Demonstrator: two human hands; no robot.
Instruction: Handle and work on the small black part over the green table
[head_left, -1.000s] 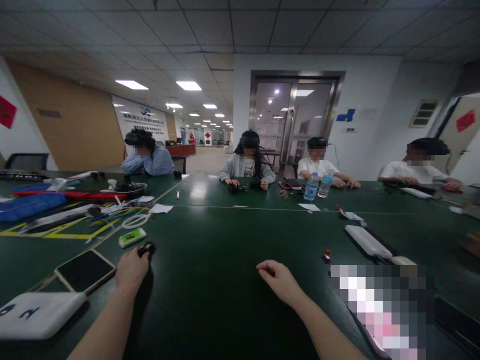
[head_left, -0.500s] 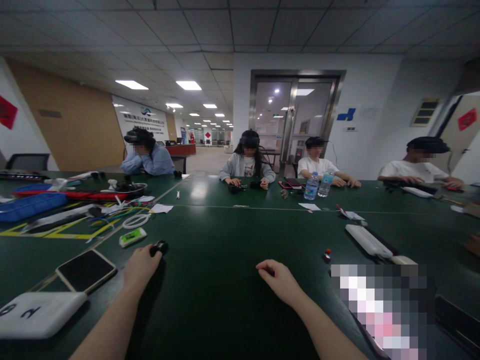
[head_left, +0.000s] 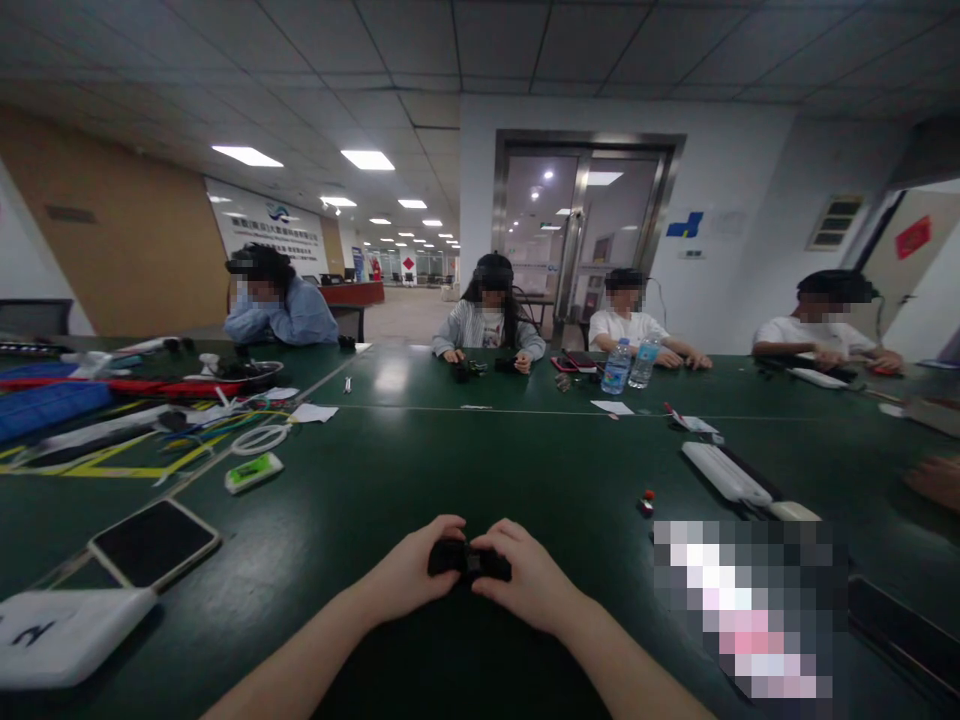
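Left hand [head_left: 405,577] and right hand [head_left: 536,582] on one black gadget [head_left: 474,564].
I see both half-curled, each gripping one end; gadget's between them, over green worktop [head_left: 375,475], can't tell if touching it.

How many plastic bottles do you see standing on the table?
2. The left bottle and the right bottle stand side by side on the far part of the green table, before a person in white. Others might be hidden.

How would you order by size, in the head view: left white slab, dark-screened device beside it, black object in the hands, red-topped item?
1. White slab, cut off at the edge
2. Dark-screened device
3. Black object, partly hidden
4. Red-topped item
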